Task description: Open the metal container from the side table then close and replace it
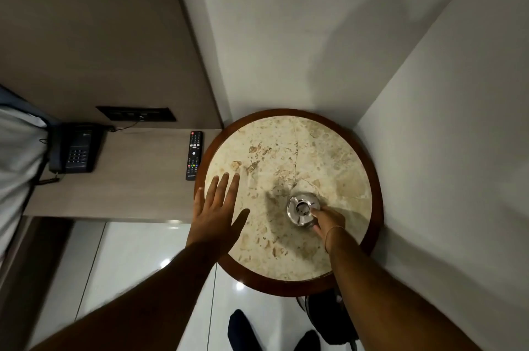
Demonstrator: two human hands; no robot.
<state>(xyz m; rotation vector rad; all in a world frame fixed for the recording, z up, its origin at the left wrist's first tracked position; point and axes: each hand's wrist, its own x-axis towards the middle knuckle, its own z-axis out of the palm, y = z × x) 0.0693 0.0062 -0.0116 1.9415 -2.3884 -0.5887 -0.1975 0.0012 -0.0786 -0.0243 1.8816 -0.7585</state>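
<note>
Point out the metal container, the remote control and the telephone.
metal container (301, 209): head view, on its shiny round top.
remote control (194, 155): head view, on the middle of its button face.
telephone (75, 148): head view, on its body above the keypad.

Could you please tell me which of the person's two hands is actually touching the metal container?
The right hand: its fingers grip the metal container's near edge on the round side table. The left hand is spread open, well apart from it.

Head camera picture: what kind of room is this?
Probably a hotel bedroom: a desk telephone and TV remote lie on a bedside shelf beside a bed's edge, next to a round marble-topped side table.
</note>
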